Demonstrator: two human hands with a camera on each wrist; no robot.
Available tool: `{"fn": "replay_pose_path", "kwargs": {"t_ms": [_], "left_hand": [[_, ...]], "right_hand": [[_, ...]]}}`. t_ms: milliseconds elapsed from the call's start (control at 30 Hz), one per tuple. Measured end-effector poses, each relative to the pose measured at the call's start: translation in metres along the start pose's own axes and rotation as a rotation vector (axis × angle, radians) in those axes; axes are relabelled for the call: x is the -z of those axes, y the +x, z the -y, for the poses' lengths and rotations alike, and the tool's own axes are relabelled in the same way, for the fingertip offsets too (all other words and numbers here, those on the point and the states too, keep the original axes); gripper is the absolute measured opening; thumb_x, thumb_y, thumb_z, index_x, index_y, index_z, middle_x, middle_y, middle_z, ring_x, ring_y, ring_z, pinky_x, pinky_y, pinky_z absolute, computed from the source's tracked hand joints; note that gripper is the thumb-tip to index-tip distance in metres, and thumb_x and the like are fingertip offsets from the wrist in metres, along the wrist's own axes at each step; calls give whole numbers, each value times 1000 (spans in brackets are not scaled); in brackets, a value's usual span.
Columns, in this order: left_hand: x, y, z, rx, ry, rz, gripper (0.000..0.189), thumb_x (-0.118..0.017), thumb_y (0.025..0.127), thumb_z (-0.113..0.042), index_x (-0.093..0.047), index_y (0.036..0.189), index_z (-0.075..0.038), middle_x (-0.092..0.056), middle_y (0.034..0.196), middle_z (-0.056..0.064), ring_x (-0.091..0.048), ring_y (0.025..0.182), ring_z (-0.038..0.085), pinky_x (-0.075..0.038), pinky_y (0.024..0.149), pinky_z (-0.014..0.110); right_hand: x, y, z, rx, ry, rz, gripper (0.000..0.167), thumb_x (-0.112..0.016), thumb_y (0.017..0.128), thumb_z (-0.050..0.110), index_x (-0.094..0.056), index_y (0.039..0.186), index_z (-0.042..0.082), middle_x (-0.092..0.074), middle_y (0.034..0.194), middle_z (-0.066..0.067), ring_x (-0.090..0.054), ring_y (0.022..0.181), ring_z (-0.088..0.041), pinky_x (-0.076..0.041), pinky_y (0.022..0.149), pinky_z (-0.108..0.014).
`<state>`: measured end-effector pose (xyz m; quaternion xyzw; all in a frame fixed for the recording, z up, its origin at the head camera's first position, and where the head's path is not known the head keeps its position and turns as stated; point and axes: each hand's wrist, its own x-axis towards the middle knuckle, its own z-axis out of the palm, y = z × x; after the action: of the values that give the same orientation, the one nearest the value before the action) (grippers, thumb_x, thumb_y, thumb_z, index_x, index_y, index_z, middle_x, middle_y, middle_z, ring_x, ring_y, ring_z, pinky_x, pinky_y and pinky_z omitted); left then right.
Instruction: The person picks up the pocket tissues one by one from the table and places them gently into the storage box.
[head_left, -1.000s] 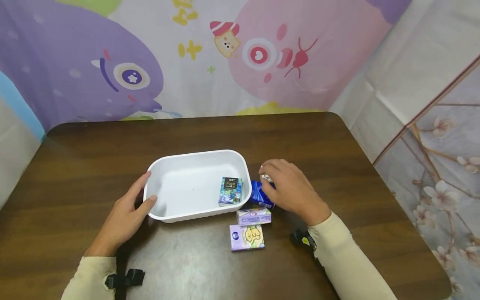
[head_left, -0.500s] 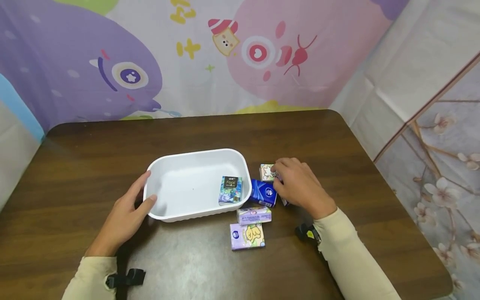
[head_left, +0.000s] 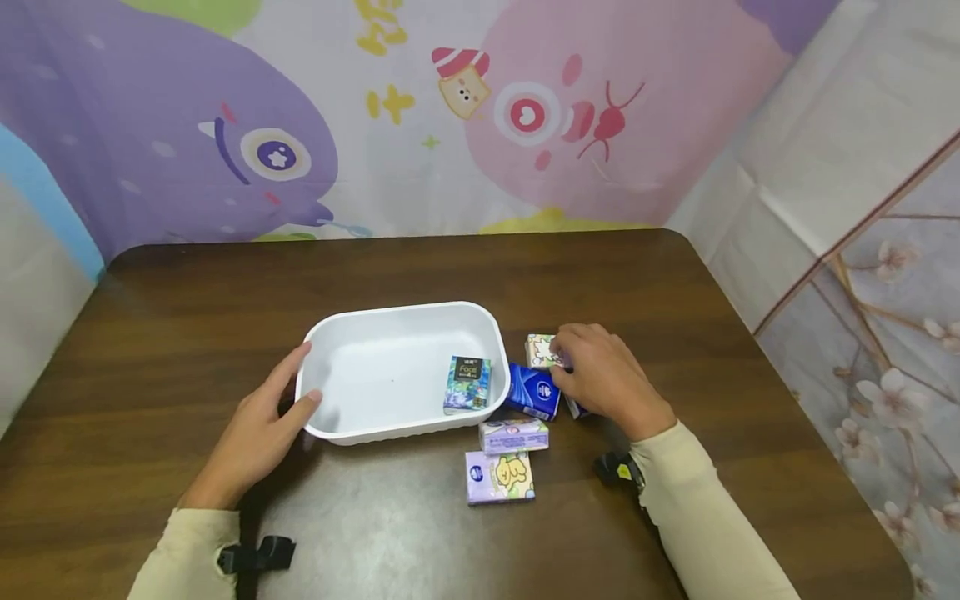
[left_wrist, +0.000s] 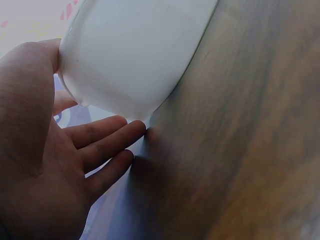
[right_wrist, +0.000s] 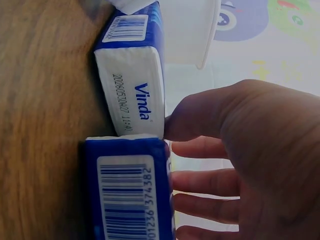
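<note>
A white plastic tray [head_left: 375,375] holds one blue-green tissue pack [head_left: 467,385]. At its left end is my left hand [head_left: 255,429], thumb at the rim and the other fingers spread along the outer wall [left_wrist: 112,137]. My right hand [head_left: 611,379] lies over a dark blue tissue pack [right_wrist: 127,195], mostly hidden beneath it in the head view, fingers extended along its upper face. Its thumb tip is by the corner of the adjoining blue Vinda pack [head_left: 534,392]. A cream patterned tissue pack [head_left: 540,350] lies just beyond the fingertips.
Two purple tissue packs are in front of the tray's right end: one on its side [head_left: 513,436], one flat [head_left: 500,479] with a yellow cartoon. The brown wooden table [head_left: 390,533] runs back to a cartoon-printed cloth [head_left: 420,192].
My right hand has shifted right, off the blue Vinda and cream packs, onto the dark blue pack beside them. My left hand stays at the tray.
</note>
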<state>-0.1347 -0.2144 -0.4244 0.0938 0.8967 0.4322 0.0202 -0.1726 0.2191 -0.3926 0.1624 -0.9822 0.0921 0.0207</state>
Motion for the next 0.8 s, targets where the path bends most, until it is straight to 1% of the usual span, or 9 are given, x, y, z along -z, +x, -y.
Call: {"fn": "replay_pose_path", "kwargs": {"t_ms": [133,333,500,800], "left_hand": [[-3,0,1,-2,-3,-3,66,-55,103,-33,-23,161,-29,-28,162,14,-28,145,42,-26,108,69],[-2,-1,1,3,3,-5,66,-55,103,-32,-23,161,-27,-27,162,15,-28,145,43,-26,108,69],[-1,-1,0,12,7,-2,67,-55,103,-34,-22,161,-28,-26,163,14,-27,146,42,-25,108,69],[-2,0,0,8,-1,-5,67,-55,103,-33,-23,161,-28,-26,162,14,-28,145,42,-26,108,69]], "right_hand": [[-2,-1,-1,-21,13,15,28,-72,90,26,-70,112,8,-64,126,-11,-56,118,-34,-44,101,-53],[-2,1,-1,-10,28,4,29,-73,90,26,-69,112,8,-67,116,-9,-59,111,-33,-47,97,-51],[-1,2,-2,-23,45,11,28,-73,91,25,-69,113,8,-67,118,-9,-58,111,-33,-47,97,-51],[-1,1,-2,-76,64,24,30,-74,91,27,-69,115,10,-68,116,-8,-57,109,-32,-46,96,-50]]}}
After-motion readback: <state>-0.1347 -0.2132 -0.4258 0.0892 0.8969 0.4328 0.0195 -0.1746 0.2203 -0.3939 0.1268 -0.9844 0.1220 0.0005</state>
